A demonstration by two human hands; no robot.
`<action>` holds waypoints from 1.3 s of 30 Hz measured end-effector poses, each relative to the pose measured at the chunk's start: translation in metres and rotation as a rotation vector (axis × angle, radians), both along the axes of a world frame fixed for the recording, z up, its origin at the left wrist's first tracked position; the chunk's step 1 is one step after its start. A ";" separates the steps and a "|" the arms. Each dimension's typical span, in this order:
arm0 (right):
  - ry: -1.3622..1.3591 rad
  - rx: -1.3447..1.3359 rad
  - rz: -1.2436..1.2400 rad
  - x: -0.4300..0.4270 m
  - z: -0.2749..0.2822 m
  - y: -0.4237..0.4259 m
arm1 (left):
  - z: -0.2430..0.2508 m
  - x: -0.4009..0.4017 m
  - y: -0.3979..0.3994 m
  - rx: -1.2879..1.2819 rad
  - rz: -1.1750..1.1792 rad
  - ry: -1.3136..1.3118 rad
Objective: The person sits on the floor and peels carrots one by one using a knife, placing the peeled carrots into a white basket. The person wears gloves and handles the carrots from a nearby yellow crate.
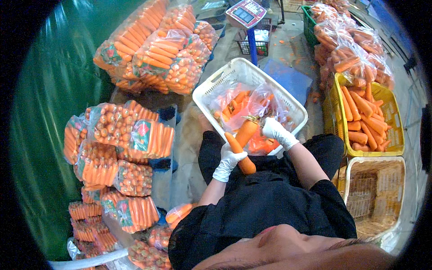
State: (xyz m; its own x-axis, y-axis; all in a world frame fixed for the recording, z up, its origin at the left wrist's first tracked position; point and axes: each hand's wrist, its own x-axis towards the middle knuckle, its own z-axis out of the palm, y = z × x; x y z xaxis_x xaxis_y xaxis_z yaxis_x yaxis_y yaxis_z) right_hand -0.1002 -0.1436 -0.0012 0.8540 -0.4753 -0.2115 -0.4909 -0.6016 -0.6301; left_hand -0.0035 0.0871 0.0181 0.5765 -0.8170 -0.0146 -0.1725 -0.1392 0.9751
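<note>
A white-gloved fist, my left hand [230,161], is closed around a carrot [247,165] in front of my lap. A thicker carrot [248,131] lies just beyond it, its trimmed green top towards the right; whether my left fingers hold this one too is hidden. Close to that top is my right hand [277,132], also gloved, with its fingers curled. Anything inside those fingers cannot be made out. Both carrots are over the near side of a white plastic crate [300,116], in which clear plastic bags [266,98] with carrots lie.
Bagged carrots [152,138] are stacked along the left, with a larger pile [158,50] beyond. A scale display [246,13] stands behind the crate on a blue post. To the right are a yellow crate [400,135] of loose carrots and a stained white crate [400,192].
</note>
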 end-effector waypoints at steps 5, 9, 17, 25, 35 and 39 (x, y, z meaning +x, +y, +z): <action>0.071 -0.318 0.169 0.017 -0.026 -0.003 | -0.005 0.004 0.012 -0.121 -0.013 0.197; 0.083 -0.241 -0.172 -0.073 -0.063 -0.064 | 0.042 0.006 0.011 -0.493 -0.116 0.045; -0.436 0.054 -0.502 -0.042 0.063 0.041 | 0.028 0.052 -0.019 -0.562 0.654 0.985; -0.363 -0.113 -0.329 -0.054 0.068 0.103 | 0.003 0.025 -0.023 -0.406 0.586 1.344; -0.319 -0.172 -0.262 -0.037 0.076 0.103 | 0.011 -0.002 -0.024 -0.368 0.563 1.337; -0.366 -0.139 -0.283 -0.029 0.065 0.105 | -0.013 0.009 -0.017 -0.428 0.628 1.253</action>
State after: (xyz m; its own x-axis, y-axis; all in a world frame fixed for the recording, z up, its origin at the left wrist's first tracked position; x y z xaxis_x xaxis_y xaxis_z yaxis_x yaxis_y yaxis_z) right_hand -0.1291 -0.0383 0.0639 0.6935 -0.7023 0.1607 -0.4088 -0.5672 -0.7150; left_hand 0.0051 0.0701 0.0054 0.6249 -0.5121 -0.5892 0.7787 0.4624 0.4240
